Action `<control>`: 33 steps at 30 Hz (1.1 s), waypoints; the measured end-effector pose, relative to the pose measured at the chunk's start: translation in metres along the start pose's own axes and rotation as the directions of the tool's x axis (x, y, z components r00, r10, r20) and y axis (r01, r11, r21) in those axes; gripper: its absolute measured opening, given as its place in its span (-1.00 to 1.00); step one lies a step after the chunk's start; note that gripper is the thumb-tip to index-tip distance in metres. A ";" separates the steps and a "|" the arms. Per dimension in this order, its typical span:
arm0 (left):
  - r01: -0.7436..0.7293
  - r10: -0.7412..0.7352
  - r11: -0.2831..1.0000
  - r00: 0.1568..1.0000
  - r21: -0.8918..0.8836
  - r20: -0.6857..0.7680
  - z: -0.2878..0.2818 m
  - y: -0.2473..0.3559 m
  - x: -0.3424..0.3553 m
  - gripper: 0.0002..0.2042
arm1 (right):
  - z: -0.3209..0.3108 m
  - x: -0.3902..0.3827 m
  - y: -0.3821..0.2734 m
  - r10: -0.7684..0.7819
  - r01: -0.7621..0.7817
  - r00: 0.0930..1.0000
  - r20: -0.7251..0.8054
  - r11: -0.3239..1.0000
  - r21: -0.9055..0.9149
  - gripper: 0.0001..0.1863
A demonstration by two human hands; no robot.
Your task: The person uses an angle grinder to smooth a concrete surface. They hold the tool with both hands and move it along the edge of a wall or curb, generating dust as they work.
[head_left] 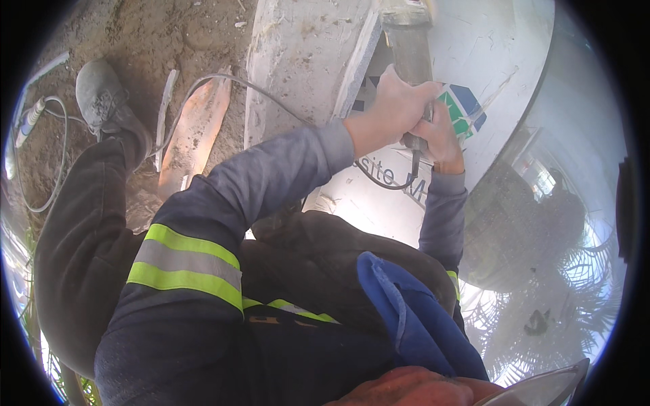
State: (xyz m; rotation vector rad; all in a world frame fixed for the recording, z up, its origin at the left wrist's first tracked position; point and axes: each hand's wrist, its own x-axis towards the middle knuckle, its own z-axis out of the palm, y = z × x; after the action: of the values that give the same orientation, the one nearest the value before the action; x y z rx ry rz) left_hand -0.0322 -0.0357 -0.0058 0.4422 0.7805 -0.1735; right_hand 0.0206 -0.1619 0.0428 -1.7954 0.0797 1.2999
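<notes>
A dust-coated power tool, apparently an angle grinder, points away from me over a white sheet. My left hand is wrapped round its body from the left. My right hand grips the rear of the body from the right, close against the left. The tool's head lies at the top edge and blurs in pale dust, so its disc cannot be made out. A dark cord leaves its back end and loops over the sheet. Beneath my hands, the sheet bears a green and blue printed mark.
A long pale board lies left of the tool. On the dirt ground rest a reddish plank and a thin strip. The grey cable crosses the board to a cord connector at far left, near my shoe.
</notes>
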 end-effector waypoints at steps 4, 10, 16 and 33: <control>-0.090 0.088 0.994 0.995 0.059 0.044 -0.001 -0.022 -0.019 -0.56 | 0.006 -0.028 0.012 0.034 -0.036 0.996 -0.085 0.999 -0.026 -0.53; -0.082 0.081 0.997 0.995 0.014 0.053 0.000 -0.032 -0.036 -0.55 | 0.012 -0.044 0.026 -0.023 0.018 0.993 -0.117 0.999 -0.043 -0.50; -0.052 0.052 0.998 0.999 0.021 0.017 0.002 -0.021 -0.021 -0.59 | 0.005 -0.025 0.018 0.020 -0.020 0.997 -0.080 1.000 0.001 -0.55; -0.094 0.094 0.993 0.996 0.066 0.006 0.002 -0.024 -0.021 -0.56 | 0.009 -0.028 0.010 0.032 -0.031 0.995 -0.093 0.999 0.009 -0.52</control>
State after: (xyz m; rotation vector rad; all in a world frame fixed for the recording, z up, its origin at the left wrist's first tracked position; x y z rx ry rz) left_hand -0.0531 -0.0582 0.0025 0.5406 0.7506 -0.1125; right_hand -0.0036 -0.1736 0.0588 -1.8553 0.1646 1.2356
